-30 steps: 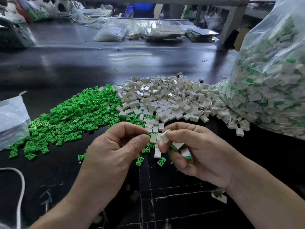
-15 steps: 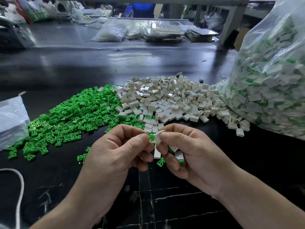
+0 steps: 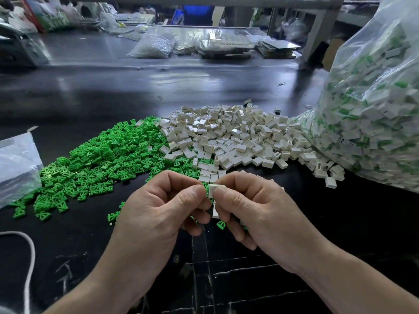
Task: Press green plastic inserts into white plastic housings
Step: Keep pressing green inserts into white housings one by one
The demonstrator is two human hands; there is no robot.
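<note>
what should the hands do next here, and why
Probably a firm push inward. The left hand pinches a green insert at the left edge of the white housing that the right hand grips. A sliver of green shows beside the housing, so the insert looks not fully seated.

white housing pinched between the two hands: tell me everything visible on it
The white housing is a small boxy block of smooth, opaque white plastic, with one flat face toward the camera. The right hand pinches it, thumb over its right part. At its left edge a sliver of the green insert shows, pinched by the left hand. It is held in the air above the dark table. How deep the insert sits cannot be told.
</note>
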